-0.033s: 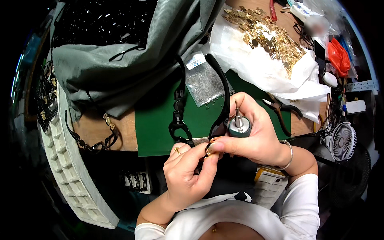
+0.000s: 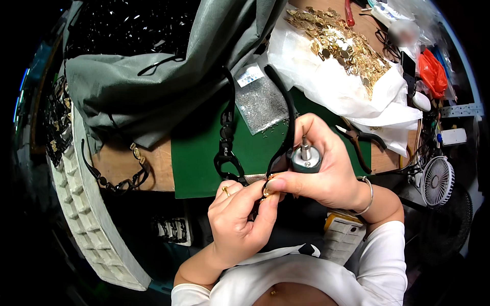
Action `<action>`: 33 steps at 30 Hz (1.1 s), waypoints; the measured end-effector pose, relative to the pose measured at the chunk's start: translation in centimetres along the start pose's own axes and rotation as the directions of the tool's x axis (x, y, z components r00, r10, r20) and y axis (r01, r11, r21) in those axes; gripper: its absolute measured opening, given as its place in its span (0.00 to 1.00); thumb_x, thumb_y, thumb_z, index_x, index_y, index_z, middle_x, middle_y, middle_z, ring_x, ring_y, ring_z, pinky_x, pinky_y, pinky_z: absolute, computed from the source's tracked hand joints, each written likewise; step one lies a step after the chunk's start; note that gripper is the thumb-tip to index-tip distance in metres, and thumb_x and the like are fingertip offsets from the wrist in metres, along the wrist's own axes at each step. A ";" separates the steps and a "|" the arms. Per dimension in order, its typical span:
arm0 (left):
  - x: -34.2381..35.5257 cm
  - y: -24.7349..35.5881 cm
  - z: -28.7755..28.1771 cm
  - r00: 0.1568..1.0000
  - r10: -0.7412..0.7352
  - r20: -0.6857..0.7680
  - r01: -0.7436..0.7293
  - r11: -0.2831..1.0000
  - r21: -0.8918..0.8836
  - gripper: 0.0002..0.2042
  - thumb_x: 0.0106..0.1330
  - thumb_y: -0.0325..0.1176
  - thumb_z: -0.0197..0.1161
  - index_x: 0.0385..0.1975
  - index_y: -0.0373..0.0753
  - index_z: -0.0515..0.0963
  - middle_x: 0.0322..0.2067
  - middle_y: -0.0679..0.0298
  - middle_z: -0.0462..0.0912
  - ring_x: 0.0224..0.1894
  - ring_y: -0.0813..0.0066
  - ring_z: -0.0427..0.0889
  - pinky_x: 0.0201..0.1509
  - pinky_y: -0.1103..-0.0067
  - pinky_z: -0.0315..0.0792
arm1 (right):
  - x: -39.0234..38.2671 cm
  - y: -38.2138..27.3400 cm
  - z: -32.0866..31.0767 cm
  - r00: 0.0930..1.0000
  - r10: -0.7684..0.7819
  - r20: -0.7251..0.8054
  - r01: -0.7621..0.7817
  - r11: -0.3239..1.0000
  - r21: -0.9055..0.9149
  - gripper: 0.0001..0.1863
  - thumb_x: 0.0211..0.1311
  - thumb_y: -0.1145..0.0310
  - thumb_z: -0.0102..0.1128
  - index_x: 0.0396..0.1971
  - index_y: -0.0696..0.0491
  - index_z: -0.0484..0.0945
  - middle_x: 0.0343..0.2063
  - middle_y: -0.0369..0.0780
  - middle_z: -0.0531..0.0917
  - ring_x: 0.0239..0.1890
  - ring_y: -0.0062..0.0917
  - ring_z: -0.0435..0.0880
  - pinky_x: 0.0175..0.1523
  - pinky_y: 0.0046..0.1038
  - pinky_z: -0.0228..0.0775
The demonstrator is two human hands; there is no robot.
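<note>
A pair of black glasses (image 2: pixel 225 133) is held over the near edge of the green mat (image 2: pixel 196 168), its two arms stretched away from me. My left hand (image 2: pixel 237 214) pinches the near part between thumb and fingers. My right hand (image 2: pixel 326 176) presses its thumb and fingertips there too, on a small gold-coloured piece (image 2: pixel 267 192) that the fingers partly cover. In the same palm rests a powered screwdriver (image 2: pixel 306 159), a dark green body with its thin bit pointing up and away from the glasses. The fingers hide how the gold piece meets the frame.
Beyond the mat's middle lies a clear bag of tiny screws (image 2: pixel 260 104), some spilled beside it. White paper (image 2: pixel 326 94) holds a heap of gold-coloured pieces (image 2: pixel 347 46). Pliers (image 2: pixel 357 145) lie at right, a small fan (image 2: pixel 438 181) farther. Grey cloth (image 2: pixel 132 86) and other black glasses (image 2: pixel 120 186) are left.
The far ends of the glasses' arms have shifted very slightly away from me. Both hands keep the same grip, and the screwdriver's bit looks a little less raised.
</note>
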State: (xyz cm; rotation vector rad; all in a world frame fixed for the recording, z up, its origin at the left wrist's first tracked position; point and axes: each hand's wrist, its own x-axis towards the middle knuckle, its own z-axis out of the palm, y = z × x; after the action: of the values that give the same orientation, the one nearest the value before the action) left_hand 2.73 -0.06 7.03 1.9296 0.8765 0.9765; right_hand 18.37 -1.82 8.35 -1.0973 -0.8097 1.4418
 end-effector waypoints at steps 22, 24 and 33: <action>-1.5 -0.1 -3.1 0.834 -0.551 -0.002 0.420 0.639 -0.645 0.15 0.57 0.38 0.59 0.31 0.29 0.71 0.26 0.60 0.77 0.22 0.75 0.77 0.31 0.82 0.72 | 0.8 3.3 -4.2 0.990 -0.012 0.138 0.138 -0.021 -0.990 0.30 0.48 0.60 0.60 0.49 0.58 0.63 0.29 0.46 0.69 0.18 0.33 0.76 0.22 0.29 0.69; -1.6 0.1 -3.2 0.835 -0.550 0.029 0.447 0.645 -0.621 0.16 0.56 0.37 0.59 0.35 0.29 0.69 0.28 0.57 0.77 0.25 0.73 0.78 0.33 0.81 0.73 | 0.9 3.5 -3.9 0.991 -0.005 0.134 0.133 -0.100 -0.986 0.30 0.47 0.59 0.60 0.48 0.58 0.63 0.29 0.45 0.69 0.17 0.32 0.75 0.20 0.28 0.69; -1.4 0.1 -4.6 0.820 -0.563 -0.103 0.460 0.756 -0.466 0.18 0.59 0.42 0.56 0.36 0.31 0.65 0.13 0.63 0.71 0.11 0.81 0.68 0.28 0.84 0.66 | -0.9 1.9 -6.3 0.992 -0.034 0.121 0.126 0.210 -0.970 0.19 0.49 0.74 0.54 0.43 0.58 0.64 0.31 0.45 0.67 0.26 0.38 0.74 0.30 0.32 0.69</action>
State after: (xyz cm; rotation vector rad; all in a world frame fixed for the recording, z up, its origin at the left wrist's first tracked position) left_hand -1.81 0.25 8.50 1.1182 1.1482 0.9627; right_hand 23.57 -3.55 4.69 -1.8991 -1.9794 0.7101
